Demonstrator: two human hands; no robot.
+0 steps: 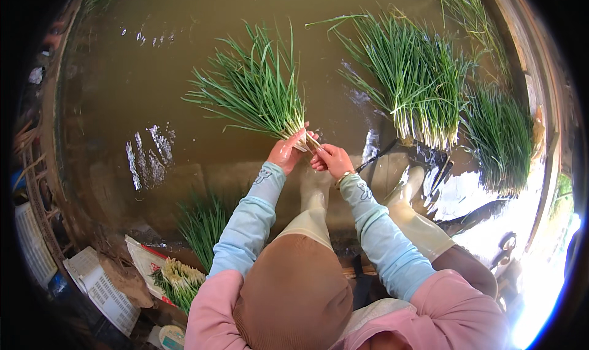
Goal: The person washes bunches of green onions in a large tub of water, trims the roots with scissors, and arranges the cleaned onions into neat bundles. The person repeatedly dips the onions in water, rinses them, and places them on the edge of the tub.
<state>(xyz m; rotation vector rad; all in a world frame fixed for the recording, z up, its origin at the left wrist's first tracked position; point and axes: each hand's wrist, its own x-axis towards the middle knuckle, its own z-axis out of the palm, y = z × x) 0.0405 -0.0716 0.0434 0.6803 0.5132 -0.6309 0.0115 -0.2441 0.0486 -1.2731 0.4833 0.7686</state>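
My left hand point(286, 154) is closed around the white stem ends of a bunch of green onions or similar long green shoots point(262, 85), whose leaves fan out towards the upper left over muddy water. Close on its right, my right hand point(330, 159) pinches the lower end of a thin pale stem between thumb and fingers. Farther right lies a large pile of the same plants point(409, 78), white ends towards me. Beside it a darker green bundle point(499, 138) rests near the basin's edge.
Brown water point(138, 73) fills the walled basin, with pale boots point(316, 189) standing in it. Loose leaves point(469, 14) float at the upper right. More green plants point(202, 225) and a printed sack point(145, 262) are at the lower left. A pair of scissors point(506, 246) lies at the lower right.
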